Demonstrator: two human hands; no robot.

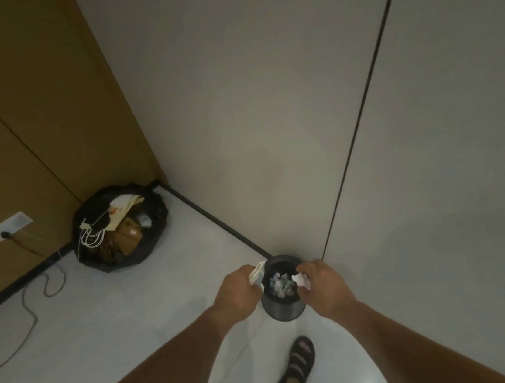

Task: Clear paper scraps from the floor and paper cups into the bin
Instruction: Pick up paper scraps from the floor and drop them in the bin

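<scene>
A small dark round bin (283, 310) stands on the pale floor against the white wall, with crumpled paper scraps (281, 283) inside it. My left hand (236, 293) is at the bin's left rim and grips a white paper cup (256, 274). My right hand (324, 284) is at the right rim, over the opening, and pinches a white crumpled paper scrap (300, 279). How the fingers lie under each hand is hidden.
A big black rubbish bag (152, 216) holding brown paper bags and other waste sits in the far corner. A wall socket (9, 226) feeds a cable (34, 313) trailing over the floor at left. My sandalled foot (297, 370) is near the bin.
</scene>
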